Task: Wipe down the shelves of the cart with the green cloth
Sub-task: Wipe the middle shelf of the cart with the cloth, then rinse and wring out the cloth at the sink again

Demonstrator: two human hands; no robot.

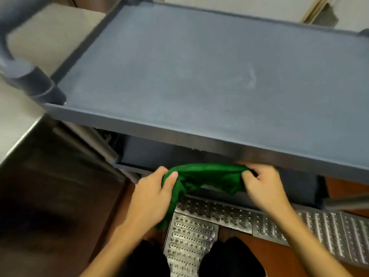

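The dark grey cart fills the view, and its top shelf (pixel 199 72) is bare with a faint pale smear on the right. A lower shelf (pixel 151 152) shows in shadow beneath it. The green cloth (pixel 207 176) hangs bunched between my two hands, just in front of the cart's near edge and below the top shelf. My left hand (pixel 151 194) grips the cloth's left end, with a length of it trailing down past my palm. My right hand (pixel 263 186) pinches the cloth's right end.
A stainless steel counter (pixel 18 110) and its dark front (pixel 50 186) stand close on the left. The cart's handle post (pixel 30 78) rises at the near left corner. Perforated metal floor grates (pixel 219 214) lie underfoot on red-brown floor. My dark shoes (pixel 229 258) show at the bottom.
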